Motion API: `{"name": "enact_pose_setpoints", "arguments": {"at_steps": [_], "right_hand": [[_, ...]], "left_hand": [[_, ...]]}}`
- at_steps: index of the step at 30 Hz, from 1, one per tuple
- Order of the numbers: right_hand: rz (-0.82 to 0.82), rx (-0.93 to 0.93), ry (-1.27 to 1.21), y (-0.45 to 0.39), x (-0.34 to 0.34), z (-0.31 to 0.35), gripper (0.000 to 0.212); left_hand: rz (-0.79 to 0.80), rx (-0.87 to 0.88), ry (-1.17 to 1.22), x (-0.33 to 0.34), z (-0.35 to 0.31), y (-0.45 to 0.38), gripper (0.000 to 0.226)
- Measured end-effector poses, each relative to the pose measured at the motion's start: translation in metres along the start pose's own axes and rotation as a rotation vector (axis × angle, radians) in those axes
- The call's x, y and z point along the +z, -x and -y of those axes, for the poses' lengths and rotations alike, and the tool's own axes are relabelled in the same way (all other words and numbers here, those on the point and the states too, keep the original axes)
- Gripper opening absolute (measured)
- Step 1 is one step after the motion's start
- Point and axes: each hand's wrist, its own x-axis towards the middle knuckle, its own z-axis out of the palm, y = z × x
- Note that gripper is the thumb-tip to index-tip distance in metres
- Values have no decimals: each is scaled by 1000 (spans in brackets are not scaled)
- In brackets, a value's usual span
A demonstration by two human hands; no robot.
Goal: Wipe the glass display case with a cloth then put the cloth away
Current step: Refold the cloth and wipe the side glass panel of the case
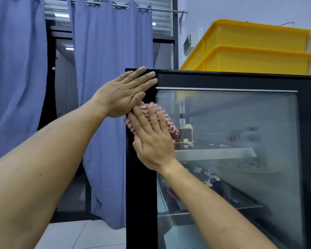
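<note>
Pressing flat with straight fingers, the right hand (152, 139) holds a red-and-white cloth (164, 119) against the upper left corner of the glass display case (241, 123). Its left hand (126, 94) lies open, fingers straight, braced on the case's black top-left frame edge. Yellow bins (250, 51) sit stacked on top, with blue curtains (106, 69) hanging to the left.

2 yellow plastic crates (255, 51), stacked 1 on the other, fill the upper right of the frame against a pale wall (241, 9). Blue curtains (113, 56) hang by metal rings from a rod (162, 10) across the upper left and centre, with a dark-framed glass door (65, 123) behind them. White floor tiles (83, 234) show at the lower left.
</note>
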Motion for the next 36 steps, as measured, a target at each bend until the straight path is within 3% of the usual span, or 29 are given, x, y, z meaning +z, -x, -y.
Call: {"name": "enact_pose_setpoints", "arguments": {"at_steps": [2, 4, 7, 8, 9, 12, 14, 18, 20, 21, 22, 24, 26, 27, 29, 32, 33, 34, 36], "right_hand": [[62, -230, 17, 3, -7, -23, 66], [59, -210, 61, -2, -16, -57, 68], [-73, 398, 93, -6, -28, -91, 67], [-110, 514, 94, -4, -30, -86, 68], [-107, 490, 85, -1, -29, -76, 69], [63, 26, 71, 13, -27, -65, 63], [64, 8, 105, 4, -35, -94, 60], [-16, 610, 134, 7, -62, -163, 67], [-83, 888, 86, 15, -64, -147, 68], [-94, 919, 71, 18, -61, -127, 68], [-78, 852, 73, 18, -56, -106, 68], [18, 489, 84, 25, -45, -83, 64], [73, 150, 115, 18, -48, -106, 59], [73, 119, 142, 15, -54, -130, 58], [16, 359, 179, 20, -70, -181, 59], [-118, 1013, 109, 63, -85, -190, 65], [-140, 1067, 115, 72, -80, -166, 66], [-119, 1005, 131, 76, -72, -139, 66], [16, 641, 97, 73, -56, -107, 64]], "left_hand": [[1, -3, 3, 0, 1, 0, 58], [-8, -19, 2, 1, 0, 1, 58], [-15, -51, -1, 3, -4, 2, 58], [-23, -70, 0, 4, -7, 2, 58], [-37, -93, 8, 6, -11, 3, 58], [-85, -229, 98, 13, -38, 1, 60], [-116, -353, 154, 20, -62, 1, 62], [-178, -518, 197, 32, -95, -4, 65], [-198, -566, 192, 36, -100, -5, 65], [-209, -585, 185, 39, -103, -5, 65], [-219, -598, 182, 40, -104, -4, 64], [-219, -615, 194, 44, -112, 0, 65], [-233, -633, 193, 44, -114, 4, 65], [-234, -635, 197, 44, -114, 5, 65], [-235, -635, 202, 44, -114, 5, 66], [-245, -649, 175, 45, -116, 6, 67], [-244, -649, 171, 45, -116, 6, 67], [-240, -640, 168, 45, -117, 6, 67], [-233, -634, 166, 44, -116, 7, 67]]}}
